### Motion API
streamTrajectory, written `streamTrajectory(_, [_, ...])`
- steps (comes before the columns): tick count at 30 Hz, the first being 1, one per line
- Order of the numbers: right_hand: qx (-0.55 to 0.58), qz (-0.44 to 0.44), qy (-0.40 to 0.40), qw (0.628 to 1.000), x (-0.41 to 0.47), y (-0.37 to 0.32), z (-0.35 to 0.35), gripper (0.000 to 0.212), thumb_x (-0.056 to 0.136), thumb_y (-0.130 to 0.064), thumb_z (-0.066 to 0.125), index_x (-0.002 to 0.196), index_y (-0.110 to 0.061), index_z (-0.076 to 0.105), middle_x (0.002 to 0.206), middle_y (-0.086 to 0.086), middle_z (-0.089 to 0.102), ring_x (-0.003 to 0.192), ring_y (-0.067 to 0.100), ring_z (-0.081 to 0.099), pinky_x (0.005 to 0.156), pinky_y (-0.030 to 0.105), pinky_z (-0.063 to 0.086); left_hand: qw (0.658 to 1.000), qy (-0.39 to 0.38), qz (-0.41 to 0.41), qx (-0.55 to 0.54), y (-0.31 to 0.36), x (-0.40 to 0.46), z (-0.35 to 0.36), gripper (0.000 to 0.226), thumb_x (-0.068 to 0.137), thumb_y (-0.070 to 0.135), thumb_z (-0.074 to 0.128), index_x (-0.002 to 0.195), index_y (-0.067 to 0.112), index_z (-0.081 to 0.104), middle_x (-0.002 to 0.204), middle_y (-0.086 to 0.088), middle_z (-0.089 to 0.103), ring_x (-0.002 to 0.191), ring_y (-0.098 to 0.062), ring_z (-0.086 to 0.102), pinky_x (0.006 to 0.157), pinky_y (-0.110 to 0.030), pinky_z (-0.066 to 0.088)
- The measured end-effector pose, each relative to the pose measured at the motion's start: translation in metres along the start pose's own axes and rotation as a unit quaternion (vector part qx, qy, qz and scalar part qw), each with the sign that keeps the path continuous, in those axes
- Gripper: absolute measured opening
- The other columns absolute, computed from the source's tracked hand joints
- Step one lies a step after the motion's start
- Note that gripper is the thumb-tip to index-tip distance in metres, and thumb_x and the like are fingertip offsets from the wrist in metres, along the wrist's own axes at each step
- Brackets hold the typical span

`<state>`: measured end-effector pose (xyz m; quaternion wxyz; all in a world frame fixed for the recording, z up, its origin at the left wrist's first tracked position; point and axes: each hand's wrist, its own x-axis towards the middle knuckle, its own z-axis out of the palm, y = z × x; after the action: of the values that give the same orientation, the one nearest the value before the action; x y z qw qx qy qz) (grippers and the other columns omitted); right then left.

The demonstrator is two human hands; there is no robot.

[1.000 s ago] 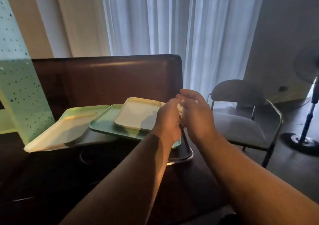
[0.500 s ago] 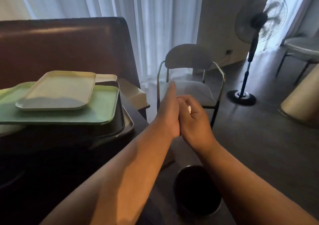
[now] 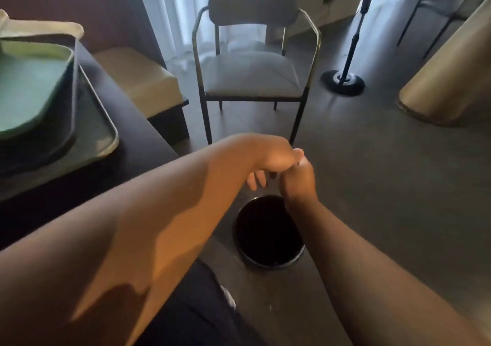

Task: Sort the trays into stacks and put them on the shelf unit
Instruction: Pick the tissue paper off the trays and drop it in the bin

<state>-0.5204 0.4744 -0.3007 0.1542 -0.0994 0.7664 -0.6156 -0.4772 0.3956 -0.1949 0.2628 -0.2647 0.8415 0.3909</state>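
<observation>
Trays (image 3: 34, 90) stacked on table | hands touching above bin (image 3: 268, 234), grip unclear

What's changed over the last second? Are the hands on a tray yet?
No tray is held. Both hands have left the tray pile and swung right and down: the left hand and right hand now meet above the round black bin on the floor, fingers pointing down. Whether they hold something small is unclear. The stacked trays stayed as they were on the dark table, and the chair has not moved.
</observation>
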Motion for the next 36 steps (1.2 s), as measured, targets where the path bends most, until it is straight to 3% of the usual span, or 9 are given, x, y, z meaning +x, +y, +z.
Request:
streamTrajectory(3, [0.044, 0.062, 0.043, 0.996, 0.015, 0.018, -0.002, 0.022, 0.095, -0.021, 0.049, 0.094, -0.002, 0.059, 0.062, 0.003, 0.062, 0.056, 0.015, 0.055, 0.059, 0.034, 0.044, 0.999, -0.016, -0.02, 0.045, -0.01, 0.024, -0.002, 0.062, 0.093, 0.055, 0.042, 0.142, 0.018, 0.049, 0.13, -0.01, 0.062, 0.097, -0.034, 0.072, 0.082, -0.047, 0.06])
streamTrajectory(6, [0.095, 0.112, 0.042, 0.988, 0.026, 0.031, -0.001, 0.013, 0.096, -0.017, 0.053, 0.1, -0.005, 0.057, 0.061, 0.002, 0.057, 0.053, 0.015, 0.052, 0.052, 0.028, 0.042, 0.997, -0.016, -0.035, 0.071, -0.02, 0.035, -0.007, 0.06, 0.098, 0.031, 0.045, 0.156, 0.033, 0.028, 0.151, -0.008, 0.044, 0.101, -0.033, 0.07, 0.085, -0.052, 0.058])
streamTrajectory(9, [0.129, 0.15, 0.036, 0.98, 0.032, 0.035, 0.0, 0.028, 0.097, -0.015, 0.057, 0.121, -0.001, 0.053, 0.065, 0.003, 0.058, 0.054, 0.014, 0.052, 0.05, 0.025, 0.041, 0.997, -0.004, -0.013, 0.076, -0.022, 0.036, -0.01, 0.061, 0.101, 0.021, 0.044, 0.154, 0.043, 0.026, 0.153, -0.007, 0.039, 0.115, -0.033, 0.064, 0.088, -0.049, 0.057])
streamTrajectory(12, [0.086, 0.152, 0.027, 0.984, 0.034, 0.039, 0.0, 0.051, 0.094, -0.031, 0.061, 0.141, -0.016, 0.048, 0.11, 0.005, 0.063, 0.083, 0.01, 0.063, 0.069, 0.023, 0.05, 0.989, 0.022, 0.024, 0.141, -0.02, 0.035, -0.01, 0.064, 0.103, 0.017, 0.046, 0.158, 0.037, 0.02, 0.155, -0.008, 0.039, 0.123, -0.03, 0.056, 0.082, -0.036, 0.054])
streamTrajectory(15, [0.07, 0.151, 0.046, 0.985, 0.03, 0.039, -0.004, 0.057, 0.092, -0.039, 0.06, 0.144, -0.017, 0.05, 0.144, -0.001, 0.052, 0.121, 0.013, 0.053, 0.098, 0.027, 0.04, 0.978, 0.041, 0.039, 0.2, -0.017, 0.029, -0.012, 0.065, 0.105, 0.017, 0.046, 0.161, 0.029, 0.016, 0.161, -0.009, 0.032, 0.141, -0.03, 0.04, 0.102, -0.038, 0.044])
streamTrajectory(24, [0.085, 0.114, 0.041, 0.989, 0.016, 0.016, -0.009, 0.031, 0.098, -0.028, 0.056, 0.125, -0.016, 0.065, 0.101, -0.012, 0.061, 0.102, 0.01, 0.054, 0.088, 0.025, 0.039, 0.983, 0.049, 0.067, 0.163, -0.018, 0.011, -0.01, 0.06, 0.107, 0.036, 0.041, 0.161, 0.026, 0.017, 0.167, -0.003, 0.02, 0.151, -0.025, 0.025, 0.116, -0.041, 0.03])
streamTrajectory(29, [0.083, 0.075, 0.026, 0.993, 0.003, -0.013, -0.011, 0.022, 0.097, -0.028, 0.053, 0.108, -0.016, 0.067, 0.098, -0.009, 0.064, 0.088, 0.005, 0.057, 0.076, 0.024, 0.043, 0.977, 0.163, 0.13, 0.051, -0.01, 0.0, -0.015, 0.059, 0.105, 0.041, 0.041, 0.159, 0.027, 0.024, 0.165, -0.004, 0.026, 0.149, -0.026, 0.03, 0.117, -0.036, 0.027])
streamTrajectory(32, [0.069, 0.037, 0.023, 0.997, -0.004, -0.041, -0.015, 0.019, 0.096, -0.026, 0.049, 0.082, -0.02, 0.061, 0.076, -0.008, 0.056, 0.069, 0.007, 0.049, 0.058, 0.019, 0.04, 0.964, 0.207, 0.166, 0.03, -0.001, -0.011, -0.023, 0.06, 0.103, 0.039, 0.044, 0.159, 0.023, 0.028, 0.165, -0.006, 0.027, 0.15, -0.027, 0.028, 0.118, -0.037, 0.026])
streamTrajectory(36, [0.091, -0.017, 0.017, 0.996, -0.02, -0.087, -0.018, 0.02, 0.099, -0.027, 0.048, 0.101, -0.021, 0.067, 0.084, -0.015, 0.061, 0.078, 0.0, 0.055, 0.064, 0.02, 0.044, 0.948, 0.246, 0.196, 0.045, 0.006, -0.042, -0.036, 0.059, 0.103, 0.039, 0.046, 0.157, 0.021, 0.032, 0.162, -0.005, 0.033, 0.148, -0.025, 0.033, 0.119, -0.036, 0.029])
